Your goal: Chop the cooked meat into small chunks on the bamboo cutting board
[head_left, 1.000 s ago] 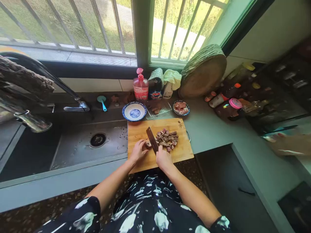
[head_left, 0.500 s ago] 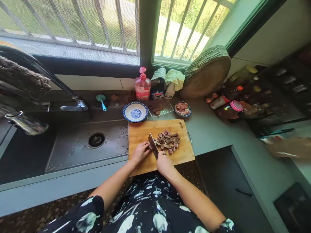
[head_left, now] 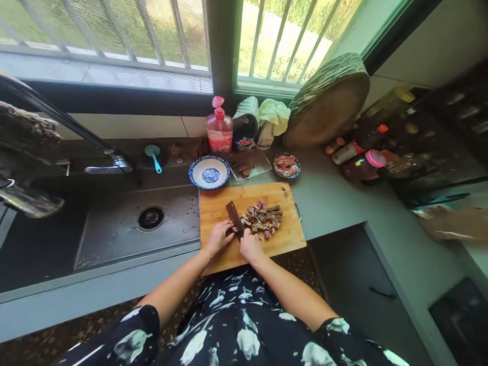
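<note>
Here the worktop (head_left: 335,203) carries a bamboo board (head_left: 217,206) at its front edge, with the sink (head_left: 125,229) at the board's nine o'clock. At twelve o'clock from the board sit a blue-rimmed bowl (head_left: 209,172) and a small plate (head_left: 286,165), well apart from each other.

The board looks stiff and steady enough to cut on. On it, a knife (head_left: 233,218) stands edge-down; the right hand (head_left: 249,247) is closed round its handle, the safe place to hold it. It looks rigid, fairly heavy and sharp.

At the blade's three o'clock lies a heap of meat cubes (head_left: 263,219), probably soft, damp and slippery. The left hand (head_left: 219,237), fingers curled, presses down a piece just at the blade's nine o'clock; the piece itself is mostly hidden.
</note>
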Demonstrator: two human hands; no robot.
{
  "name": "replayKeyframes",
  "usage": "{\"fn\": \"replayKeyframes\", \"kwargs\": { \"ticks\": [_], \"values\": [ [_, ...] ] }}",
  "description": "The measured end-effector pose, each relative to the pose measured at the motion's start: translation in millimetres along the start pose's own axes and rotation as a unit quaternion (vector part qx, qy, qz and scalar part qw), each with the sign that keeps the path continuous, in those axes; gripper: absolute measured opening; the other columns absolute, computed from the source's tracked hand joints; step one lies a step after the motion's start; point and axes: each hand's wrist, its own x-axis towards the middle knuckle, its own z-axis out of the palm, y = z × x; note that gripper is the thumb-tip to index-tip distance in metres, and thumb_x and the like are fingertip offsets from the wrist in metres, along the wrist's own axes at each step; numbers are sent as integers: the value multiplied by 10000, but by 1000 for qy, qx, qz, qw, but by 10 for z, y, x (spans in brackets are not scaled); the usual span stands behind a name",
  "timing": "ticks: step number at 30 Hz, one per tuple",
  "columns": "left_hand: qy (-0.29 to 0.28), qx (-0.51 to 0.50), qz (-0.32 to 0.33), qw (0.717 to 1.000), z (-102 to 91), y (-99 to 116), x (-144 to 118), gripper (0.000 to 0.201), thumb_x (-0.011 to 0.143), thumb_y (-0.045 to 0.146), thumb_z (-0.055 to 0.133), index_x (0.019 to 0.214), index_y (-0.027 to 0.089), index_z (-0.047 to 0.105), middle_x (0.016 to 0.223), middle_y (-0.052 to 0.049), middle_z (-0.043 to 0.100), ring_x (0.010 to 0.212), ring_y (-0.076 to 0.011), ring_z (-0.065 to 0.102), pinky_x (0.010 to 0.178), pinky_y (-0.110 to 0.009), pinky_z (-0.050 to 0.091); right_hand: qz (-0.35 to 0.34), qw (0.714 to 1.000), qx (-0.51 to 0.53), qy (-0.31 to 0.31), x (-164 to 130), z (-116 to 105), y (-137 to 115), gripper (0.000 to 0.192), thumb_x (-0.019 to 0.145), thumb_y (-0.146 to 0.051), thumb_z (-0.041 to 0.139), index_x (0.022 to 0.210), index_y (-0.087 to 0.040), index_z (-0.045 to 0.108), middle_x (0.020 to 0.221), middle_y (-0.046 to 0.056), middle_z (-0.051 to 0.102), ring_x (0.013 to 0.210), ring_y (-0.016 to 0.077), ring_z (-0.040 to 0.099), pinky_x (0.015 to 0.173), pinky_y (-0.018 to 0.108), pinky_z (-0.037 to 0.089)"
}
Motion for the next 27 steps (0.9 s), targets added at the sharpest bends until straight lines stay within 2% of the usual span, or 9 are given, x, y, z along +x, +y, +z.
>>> {"fn": "replayKeyframes", "kwargs": {
  "ticks": [6, 10, 14, 16, 18, 20, 22, 24, 27],
  "values": [
    [-8, 18, -9, 1000, -17, 105, 68, 200, 705, 183, 571, 898, 160, 618, 982, -101, 625, 935, -204, 582, 846, -345, 490, 43, 999, 17, 14, 14, -101, 244, 210, 889, -238, 364, 1064, -124, 381, 858, 150, 639, 799, 232, 636, 672, 313, 454],
    [-24, -2, -18, 1000, 173, 286, 272, 199, 696, 167, 579, 892, 159, 614, 991, -100, 610, 962, -208, 562, 868, -353, 475, 53, 997, 10, 47, 25, -187, 385, 190, 889, -250, 387, 1038, -132, 397, 845, 136, 639, 790, 230, 636, 666, 306, 445],
    [-51, -34, -26, 998, 378, 475, 450, 247, 682, 120, 596, 926, 157, 610, 1032, -101, 601, 990, -207, 557, 887, -364, 464, 74, 996, 32, 45, -2, -329, 528, 176, 893, -247, 399, 1022, -129, 417, 838, 126, 638, 776, 204, 632, 632, 260, 413],
    [-75, -45, -26, 996, 357, 510, 514, 304, 668, 116, 623, 968, 157, 605, 1101, -110, 585, 1021, -210, 552, 904, -359, 453, 64, 995, 59, 57, -44, -433, 648, 163, 896, -250, 397, 1008, -136, 427, 849, 112, 639, 774, 182, 625, 611, 231, 383],
    [-116, -40, -33, 992, 229, 490, 637, 341, 665, 161, 652, 1003, 179, 606, 1154, -103, 575, 1033, -218, 555, 899, -349, 453, 47, 992, 80, 87, -102, -544, 800, 159, 908, -271, 370, 982, -148, 439, 829, 91, 640, 747, 166, 618, 578, 215, 347],
    [-156, -16, -63, 986, 35, 426, 899, 290, 692, 237, 645, 981, 209, 628, 1100, -81, 615, 981, -225, 583, 857, -338, 469, 48, 988, 92, 115, -162, -630, 956, 174, 919, -286, 337, 950, -154, 446, 778, 74, 639, 703, 161, 610, 547, 212, 313],
    [-158, 26, -116, 980, -156, 334, 1321, 188, 756, 281, 573, 910, 207, 652, 955, -75, 663, 878, -221, 613, 798, -326, 481, 59, 984, 107, 132, -210, -665, 1079, 185, 919, -288, 325, 920, -155, 453, 731, 65, 633, 669, 161, 603, 526, 215, 289],
    [-102, 78, -155, 980, -284, 230, 1840, 192, 807, 251, 481, 858, 176, 650, 911, -99, 660, 859, -223, 607, 787, -326, 472, 63, 980, 127, 141, -241, -641, 1146, 186, 914, -279, 324, 919, -152, 461, 719, 65, 632, 658, 164, 601, 519, 218, 283],
    [-26, 119, -199, 972, -311, 81, 2556, 254, 813, 114, 374, 887, 78, 615, 910, -192, 629, 991, -290, 541, 812, -401, 446, 45, 975, 160, 145, -272, -531, 1158, 197, 907, -270, 324, 938, -153, 479, 720, 69, 634, 666, 172, 606, 520, 222, 297]
  ]
}}
